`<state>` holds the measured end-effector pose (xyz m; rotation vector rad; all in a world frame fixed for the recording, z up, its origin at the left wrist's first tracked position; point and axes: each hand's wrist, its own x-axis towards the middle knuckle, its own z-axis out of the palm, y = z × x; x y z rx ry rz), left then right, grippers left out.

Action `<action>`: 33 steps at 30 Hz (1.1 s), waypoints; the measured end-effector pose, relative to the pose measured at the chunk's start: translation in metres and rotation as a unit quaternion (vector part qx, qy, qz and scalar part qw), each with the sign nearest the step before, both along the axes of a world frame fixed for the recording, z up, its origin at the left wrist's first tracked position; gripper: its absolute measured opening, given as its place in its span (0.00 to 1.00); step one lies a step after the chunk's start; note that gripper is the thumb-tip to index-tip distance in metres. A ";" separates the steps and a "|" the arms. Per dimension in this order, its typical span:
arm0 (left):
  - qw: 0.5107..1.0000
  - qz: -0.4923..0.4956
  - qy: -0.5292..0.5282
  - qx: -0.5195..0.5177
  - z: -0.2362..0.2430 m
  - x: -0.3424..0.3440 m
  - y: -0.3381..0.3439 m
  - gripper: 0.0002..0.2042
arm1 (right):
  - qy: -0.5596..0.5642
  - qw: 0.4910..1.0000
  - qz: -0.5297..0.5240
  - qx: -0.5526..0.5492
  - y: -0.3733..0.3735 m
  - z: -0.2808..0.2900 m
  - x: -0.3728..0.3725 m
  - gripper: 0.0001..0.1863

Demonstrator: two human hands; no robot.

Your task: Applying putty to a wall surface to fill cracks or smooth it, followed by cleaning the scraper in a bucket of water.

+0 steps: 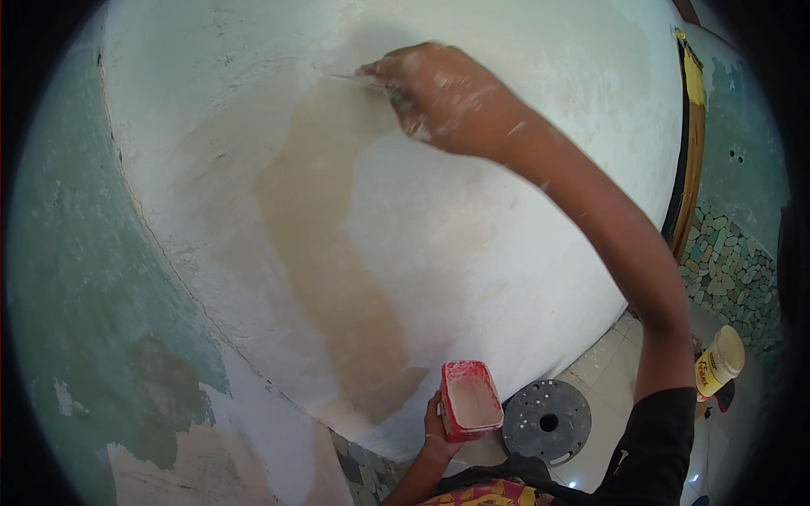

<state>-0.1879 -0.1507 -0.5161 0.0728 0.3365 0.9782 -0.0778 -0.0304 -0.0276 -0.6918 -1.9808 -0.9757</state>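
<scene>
The right hand [443,97], dusted with pale smears, is closed around a thin flat blade [342,78] high on the white wall [523,253], nearer that wall's left edge than its right. The blade's far edge is at the wall surface; whether it touches, I cannot tell. Below it, a tan patch [321,228] runs down toward the wall's lower edge.

The left hand [439,434] grips a red tub [472,433] by its left side, in front of the wall's lower edge; pale paste [474,403] lies inside. Just beside the tub, 1 dark round disc [527,422] with a central hole lies on the tiled floor [606,371]. At the floor's right side, near the black sleeve [654,447], is 1 white-and-yellow bucket [720,363]. A cracked seam borders the green wall [59,253] at left.
</scene>
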 end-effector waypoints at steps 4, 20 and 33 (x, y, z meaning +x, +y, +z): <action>1.000 -0.003 -0.019 -0.020 0.014 -0.001 -0.004 0.33 | 0.140 0.988 -0.026 0.060 0.002 0.040 0.050 0.21; 1.000 -0.007 0.007 -0.024 0.014 -0.004 0.000 0.33 | 0.194 0.961 -0.113 -0.161 -0.031 0.047 0.048 0.17; 0.999 0.023 0.031 0.001 0.001 -0.004 0.002 0.30 | 0.112 0.982 -0.022 0.149 0.023 0.028 0.041 0.18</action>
